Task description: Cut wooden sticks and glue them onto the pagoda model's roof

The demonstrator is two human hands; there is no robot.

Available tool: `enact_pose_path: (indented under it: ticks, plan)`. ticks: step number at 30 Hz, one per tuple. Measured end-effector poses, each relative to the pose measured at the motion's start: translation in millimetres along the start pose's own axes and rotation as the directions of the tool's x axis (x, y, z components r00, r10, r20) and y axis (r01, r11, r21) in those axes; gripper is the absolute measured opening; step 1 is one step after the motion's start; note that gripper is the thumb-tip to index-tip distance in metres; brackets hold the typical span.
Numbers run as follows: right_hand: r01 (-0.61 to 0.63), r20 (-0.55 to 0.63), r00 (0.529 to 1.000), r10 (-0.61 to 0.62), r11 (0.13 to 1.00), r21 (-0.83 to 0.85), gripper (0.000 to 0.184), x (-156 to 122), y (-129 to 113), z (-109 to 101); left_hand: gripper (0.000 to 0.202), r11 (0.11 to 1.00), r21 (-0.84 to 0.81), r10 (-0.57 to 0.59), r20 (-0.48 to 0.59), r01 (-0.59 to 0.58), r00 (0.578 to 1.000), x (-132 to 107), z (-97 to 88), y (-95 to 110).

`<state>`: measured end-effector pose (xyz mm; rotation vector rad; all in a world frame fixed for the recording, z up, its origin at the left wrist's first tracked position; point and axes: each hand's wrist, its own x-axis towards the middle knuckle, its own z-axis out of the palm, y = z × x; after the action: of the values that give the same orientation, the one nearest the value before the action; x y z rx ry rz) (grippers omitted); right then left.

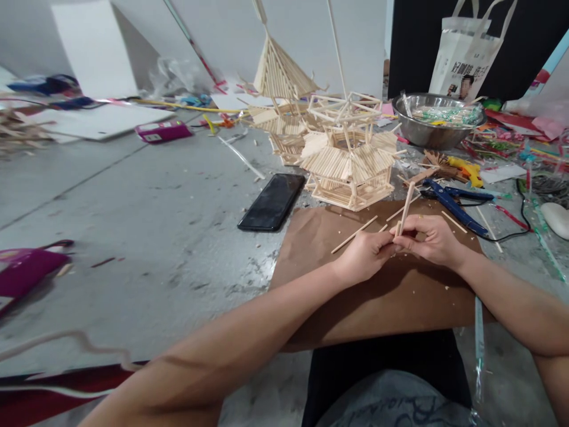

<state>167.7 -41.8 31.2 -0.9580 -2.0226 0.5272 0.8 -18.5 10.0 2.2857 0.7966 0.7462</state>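
Both hands meet over a sheet of brown paper (355,320). Pinched between the fingertips are thin wooden sticks (406,204), one long and upright with a shorter piece beside it. My left hand (362,258) closes on their lower end from the left. From the right, my right hand (433,240) grips the same sticks. Loose wooden sticks (354,235) lie on the paper around the hands. Just beyond stands a pavilion model (351,160) built of such sticks, with an open frame on top. A second model with a pointed roof (284,71) rises behind it.
A black phone (272,203) lies left of the paper. Blue-handled pliers (457,201) and a yellow tool (466,171) are at the right. Farther back stand a metal bowl (433,139) of wrapped sticks and a white bag (464,59). Purple packets (163,131) lie on the left.
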Motion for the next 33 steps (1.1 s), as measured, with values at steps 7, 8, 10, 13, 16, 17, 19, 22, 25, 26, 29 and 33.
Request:
enact_pose_path:
  ticks: [7, 8, 10, 13, 16, 17, 19, 22, 25, 26, 29, 33]
  plan:
    - [-0.059, 0.033, 0.998, 0.057, 0.997, 0.043, 0.016, 2.0, -0.5, 1.2, 0.021, 0.999, 0.03, -0.011, 0.029, 0.01, 1.0, 1.6, -0.8, -2.9]
    - [-0.071, 0.039, 0.997, 0.069, 0.996, 0.049, 0.016, 2.3, -0.5, 1.2, 0.021, 0.999, 0.028, -0.022, 0.031, 0.021, 0.999, 1.6, -0.6, -3.2]
    - [-0.096, 0.049, 0.994, 0.093, 0.993, 0.067, 0.017, 2.7, -0.3, 1.2, 0.021, 0.999, 0.016, -0.042, 0.022, 0.042, 0.999, 1.3, 0.4, -3.8]
    - [-0.114, 0.056, 0.992, 0.109, 0.989, 0.094, 0.018, 3.1, -0.3, 0.7, 0.022, 0.998, -0.016, -0.06, 0.002, 0.06, 0.998, 0.8, 1.3, -3.5]
    - [-0.121, 0.055, 0.992, 0.115, 0.986, 0.113, 0.019, 3.2, -0.9, -0.4, 0.024, 0.997, -0.035, -0.063, 0.029, 0.064, 0.998, 1.1, -1.3, -1.5]
    - [-0.124, 0.056, 0.991, 0.118, 0.985, 0.121, 0.019, 3.2, -1.1, -0.7, 0.024, 0.997, -0.041, -0.064, 0.053, 0.066, 0.997, 1.4, -2.8, -0.8]
    - [-0.13, 0.06, 0.991, 0.123, 0.982, 0.137, 0.019, 3.1, -1.3, -1.1, 0.027, 0.996, -0.055, -0.069, 0.1, 0.075, 0.993, 2.2, -6.0, -0.1]
    - [-0.136, 0.067, 0.99, 0.127, 0.979, 0.15, 0.019, 3.0, -0.9, -1.2, 0.027, 0.994, -0.071, -0.075, 0.129, 0.085, 0.989, 3.3, -8.1, -0.2]
    - [-0.15, 0.07, 0.988, 0.14, 0.974, 0.168, 0.017, 3.1, -0.1, -1.0, 0.025, 0.991, -0.094, -0.088, 0.102, 0.097, 0.991, 3.1, -5.5, 0.0]
    - [-0.158, 0.07, 0.987, 0.148, 0.971, 0.177, 0.017, 3.1, 0.2, -0.8, 0.025, 0.989, -0.107, -0.093, 0.086, 0.102, 0.992, 2.6, -3.8, 0.4]
    - [-0.178, 0.056, 0.984, 0.171, 0.967, 0.183, 0.015, 2.8, 0.9, 0.2, 0.024, 0.981, -0.161, -0.106, 0.034, 0.11, 0.994, 0.5, 2.6, 1.9]
    - [-0.196, 0.026, 0.98, 0.195, 0.963, 0.187, 0.015, 1.8, 2.4, 1.9, 0.027, 0.967, -0.212, -0.151, -0.036, 0.14, 0.988, -1.1, 10.9, 2.7]
